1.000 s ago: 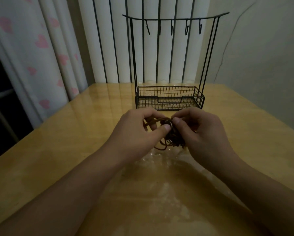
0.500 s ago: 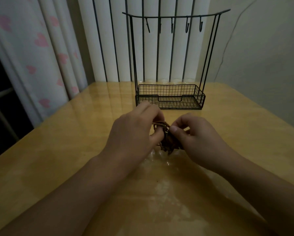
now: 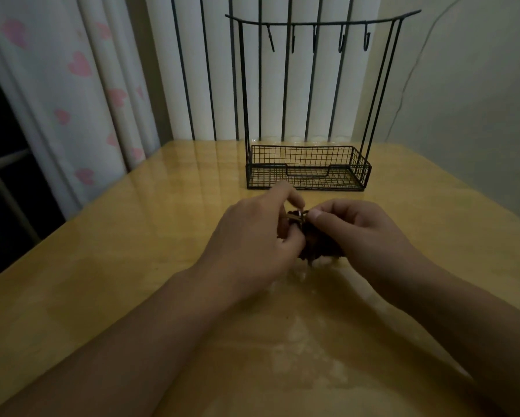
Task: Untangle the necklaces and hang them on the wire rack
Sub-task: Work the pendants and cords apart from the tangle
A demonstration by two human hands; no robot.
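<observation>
A dark brown tangle of necklaces [image 3: 318,245] sits between my two hands just above the wooden table [image 3: 117,266]. My left hand [image 3: 252,236] pinches cords at the tangle's left side. My right hand [image 3: 361,230] pinches a strand at the top with thumb and forefinger. Most of the tangle is hidden by my fingers. Behind them stands a black wire rack [image 3: 309,167] with a mesh basket at its base and several hooks [image 3: 315,40] on its top bar, all bare.
A white curtain with pink hearts [image 3: 78,85] hangs at the left, beyond the table's left edge. Vertical blinds [image 3: 198,70] and a plain wall [image 3: 478,85] close off the back and right. The table surface is glossy.
Both hands have drawn closer together and lowered a little. The loose loops seen earlier are now bunched into a tighter clump between the fingers.
</observation>
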